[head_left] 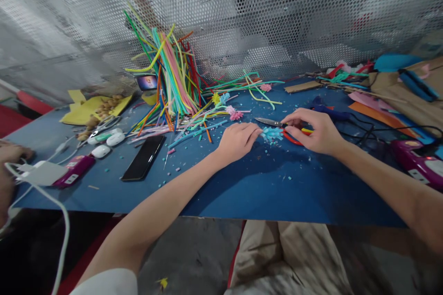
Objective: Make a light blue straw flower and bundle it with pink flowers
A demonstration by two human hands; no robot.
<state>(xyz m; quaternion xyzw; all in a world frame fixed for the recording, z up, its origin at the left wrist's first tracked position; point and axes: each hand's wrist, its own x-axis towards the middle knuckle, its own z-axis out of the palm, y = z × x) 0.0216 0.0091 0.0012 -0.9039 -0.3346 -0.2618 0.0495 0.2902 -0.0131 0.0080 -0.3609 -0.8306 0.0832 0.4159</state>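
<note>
My left hand (238, 142), its fingers closed, pinches the left end of a light blue fluffy pipe-cleaner piece (272, 133) just above the blue table. To its right, my right hand (311, 129) has its fingers closed around the scissors (270, 122), whose blades point left, behind the fluffy piece. The red and yellow handles show below and beside my right fingers. Pink fluffy pieces (235, 113) and a yellow one (215, 98) lie behind my left hand, among loose pipe cleaners.
A big bundle of coloured pipe cleaners (176, 78) stands at the back. A black phone (143, 158), purple power strips (74, 170) and white cables lie left. Craft sheets and cords lie right. Another person's hand (14, 151) rests at far left.
</note>
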